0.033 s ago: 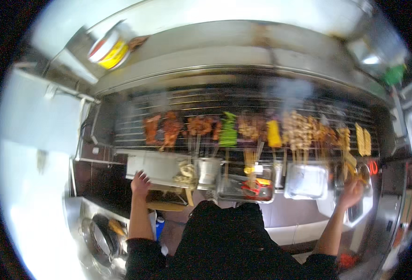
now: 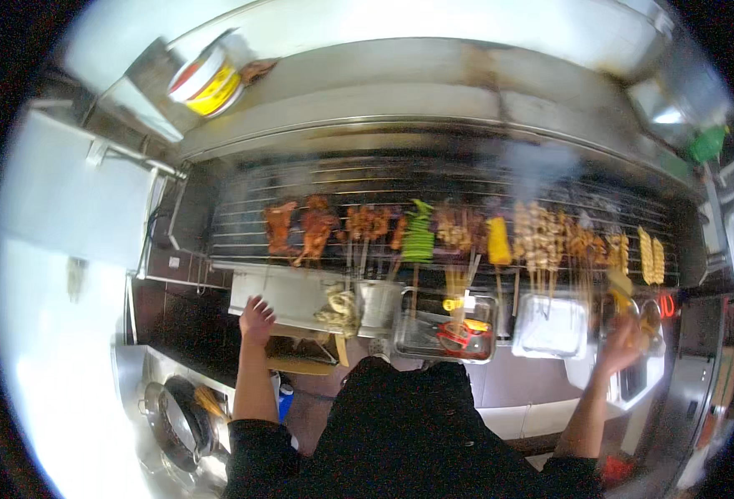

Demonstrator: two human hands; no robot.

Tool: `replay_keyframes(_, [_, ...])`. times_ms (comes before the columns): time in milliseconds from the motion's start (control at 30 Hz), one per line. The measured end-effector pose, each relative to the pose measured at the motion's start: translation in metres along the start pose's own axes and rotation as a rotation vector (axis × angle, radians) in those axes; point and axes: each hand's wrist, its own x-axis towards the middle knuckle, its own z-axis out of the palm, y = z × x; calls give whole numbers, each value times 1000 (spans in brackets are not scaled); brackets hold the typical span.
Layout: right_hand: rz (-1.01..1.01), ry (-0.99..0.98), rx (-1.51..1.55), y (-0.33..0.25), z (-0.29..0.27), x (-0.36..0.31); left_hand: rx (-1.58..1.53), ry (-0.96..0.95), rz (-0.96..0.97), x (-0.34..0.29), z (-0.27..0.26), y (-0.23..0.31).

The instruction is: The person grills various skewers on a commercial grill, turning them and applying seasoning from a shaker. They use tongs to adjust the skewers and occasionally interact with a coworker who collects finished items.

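Note:
A long grill (image 2: pixel 467 183) with metal bars stretches in front of me, a row of skewers lying across it. My left hand (image 2: pixel 256 320) hovers over the pale metal ledge at the grill's left front, fingers apart and holding nothing. Closest to it are reddish-brown flat meat pieces (image 2: pixel 280 229) on a skewer. My right hand (image 2: pixel 623 345) is closed round a pale yellow flat-ended tool (image 2: pixel 621 285), blurred by motion, its end near the sticks at the right. Around there lie pale meat skewers (image 2: pixel 538 233) and two pale yellow skewers (image 2: pixel 652 256). Green vegetable skewers (image 2: pixel 418 233) lie mid-grill.
Along the grill's front stand a metal tray (image 2: pixel 400 345) holding a red-handled item, a metal container (image 2: pixel 378 303) and a pale rectangular tray (image 2: pixel 582 337). A crumpled pale cloth (image 2: pixel 336 309) hangs beside the ledge. A bucket (image 2: pixel 209 81) stands back left; smoke rises at the right.
The whole view has shifted slightly, so the grill sits a little further right. Against the grill, my right hand with the tool has moved slightly left. My left hand remains open.

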Motion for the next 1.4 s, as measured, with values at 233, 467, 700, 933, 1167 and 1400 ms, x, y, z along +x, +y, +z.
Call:
replay_keyframes(233, [-175, -853, 397, -255, 210, -226, 35, -238, 76, 15, 41, 14])
replay_keyframes(467, [-843, -1104, 176, -412, 401, -362, 85, -379, 83, 6, 51, 32])
replay_keyframes(700, [-442, -1078, 297, -409, 378, -412, 102, -424, 71, 15, 48, 35])
replay_keyframes(933, [-402, -1058, 395, -400, 343, -426, 65, -378, 77, 25, 43, 36])
replay_keyframes(1167, [173, -934, 838, -364, 285, -371, -58, -315, 21, 17, 41, 45])
replay_keyframes(1400, [216, -124, 833, -225, 129, -184, 345, -351, -56, -39, 87, -38])
